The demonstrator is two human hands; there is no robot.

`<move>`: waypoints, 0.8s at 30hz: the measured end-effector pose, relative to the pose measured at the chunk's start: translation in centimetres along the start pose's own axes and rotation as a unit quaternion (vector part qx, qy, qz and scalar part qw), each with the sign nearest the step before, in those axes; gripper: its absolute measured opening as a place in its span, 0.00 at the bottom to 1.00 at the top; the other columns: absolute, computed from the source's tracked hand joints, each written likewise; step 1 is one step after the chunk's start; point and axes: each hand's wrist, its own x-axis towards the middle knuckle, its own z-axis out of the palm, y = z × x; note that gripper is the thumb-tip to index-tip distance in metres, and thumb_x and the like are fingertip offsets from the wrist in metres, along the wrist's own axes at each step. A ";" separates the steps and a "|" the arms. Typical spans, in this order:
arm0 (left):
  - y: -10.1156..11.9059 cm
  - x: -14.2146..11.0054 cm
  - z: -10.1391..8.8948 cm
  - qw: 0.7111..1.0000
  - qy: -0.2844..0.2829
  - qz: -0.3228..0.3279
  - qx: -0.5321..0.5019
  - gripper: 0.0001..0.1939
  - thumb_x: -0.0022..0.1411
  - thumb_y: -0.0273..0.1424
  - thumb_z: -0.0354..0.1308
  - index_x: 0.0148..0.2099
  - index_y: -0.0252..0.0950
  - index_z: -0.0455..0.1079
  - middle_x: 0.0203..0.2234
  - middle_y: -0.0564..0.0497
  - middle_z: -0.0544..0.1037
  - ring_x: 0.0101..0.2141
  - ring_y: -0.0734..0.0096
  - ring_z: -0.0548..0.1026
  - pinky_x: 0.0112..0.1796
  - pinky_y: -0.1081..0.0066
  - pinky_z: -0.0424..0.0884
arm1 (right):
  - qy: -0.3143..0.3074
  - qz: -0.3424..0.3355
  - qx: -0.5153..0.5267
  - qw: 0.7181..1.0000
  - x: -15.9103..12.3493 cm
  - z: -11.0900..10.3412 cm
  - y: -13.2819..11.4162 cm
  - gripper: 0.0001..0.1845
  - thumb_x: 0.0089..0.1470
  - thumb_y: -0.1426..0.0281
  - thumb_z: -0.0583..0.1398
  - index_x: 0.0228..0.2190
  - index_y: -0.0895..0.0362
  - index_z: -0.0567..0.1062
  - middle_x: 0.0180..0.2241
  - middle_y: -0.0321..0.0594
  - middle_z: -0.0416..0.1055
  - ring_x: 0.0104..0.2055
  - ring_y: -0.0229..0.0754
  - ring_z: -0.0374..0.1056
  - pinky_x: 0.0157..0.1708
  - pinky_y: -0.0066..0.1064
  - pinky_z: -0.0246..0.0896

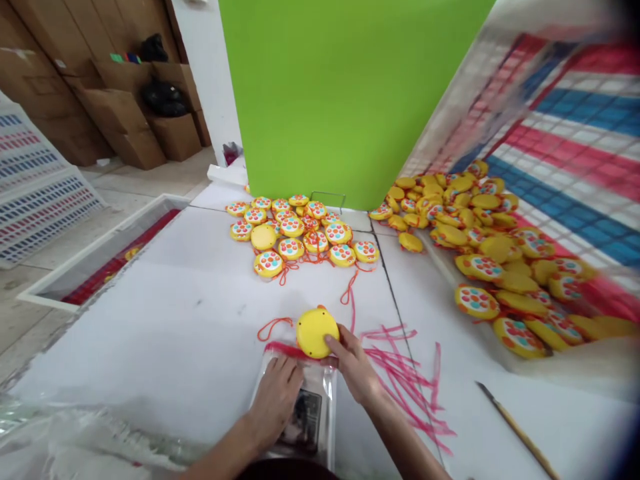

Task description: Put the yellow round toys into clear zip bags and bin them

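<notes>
Far left: white tray (75, 267) beside the table (175, 333). Your left hand (274, 400) lies flat on the clear plastic bag (320, 407), fingers together, pinning it just below its red-edged mouth. Yellow toy (316, 331) sits at that mouth, back side up, red cord looped to its left. Your right hand (356, 363) grips the toy's lower right edge with thumb and fingertips. Behind: toy cluster (300, 233). Right: red strips (400, 373), bigger toy pile (490, 253), stick (520, 433).
</notes>
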 end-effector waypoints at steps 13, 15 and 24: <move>-0.9 0.4 -1.7 0.978 0.049 -0.056 -0.197 0.13 0.59 0.21 0.47 0.45 0.35 0.66 0.32 0.48 0.73 0.34 0.64 0.68 0.37 0.64 0.65 | -0.123 0.090 -0.154 0.976 -4.5 -3.0 -0.6 0.23 0.49 0.58 0.60 0.44 0.57 0.67 0.31 0.38 0.68 0.24 0.36 0.67 0.21 0.27 0.65; -1.1 0.4 -1.6 0.978 0.038 -0.045 -0.202 0.10 0.60 0.23 0.47 0.37 0.36 0.68 0.29 0.49 0.72 0.32 0.65 0.68 0.35 0.65 0.65 | -0.128 0.125 -0.047 0.983 -4.7 -2.2 -1.1 0.25 0.49 0.58 0.60 0.46 0.57 0.67 0.35 0.41 0.68 0.30 0.39 0.68 0.22 0.27 0.66; -0.4 -1.0 -2.2 0.998 0.046 -0.021 -0.039 0.12 0.59 0.20 0.46 0.40 0.32 0.70 0.34 0.45 0.75 0.39 0.60 0.68 0.47 0.56 0.61 | -0.081 -0.079 -0.265 0.958 -3.4 1.6 0.3 0.24 0.59 0.62 0.51 0.54 0.54 0.55 0.41 0.43 0.68 0.26 0.36 0.66 0.28 0.31 0.67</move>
